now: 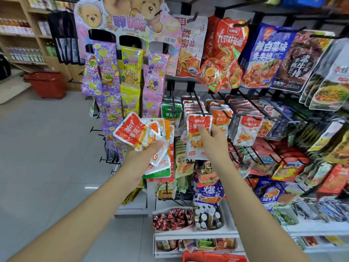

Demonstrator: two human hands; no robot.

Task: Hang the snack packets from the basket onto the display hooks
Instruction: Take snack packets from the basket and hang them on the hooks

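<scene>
The step in hand is threading one packet onto the display hook (196, 99), the black prong that carries a row of matching red-and-white pouches. The right hand (211, 142) holds the single packet (197, 148) just below the tip of that hook, thumb pressed on its front and the other fingers curled round its right edge, so it is pinched near the top. Whether its hanging hole has caught the prong I cannot tell. Down and to the left of the hook, the left hand (145, 156) grips a fanned bundle of packets (136, 133), thumb across the front; the fingers behind are hidden. Far below the hook, at the bottom edge of view, the rim of the red basket (213, 257) shows. By my judgement the task is mid-way: the next move calls for lining the packet's hole with the prong tip, sliding it back against the row, then drawing another from the bundle
</scene>
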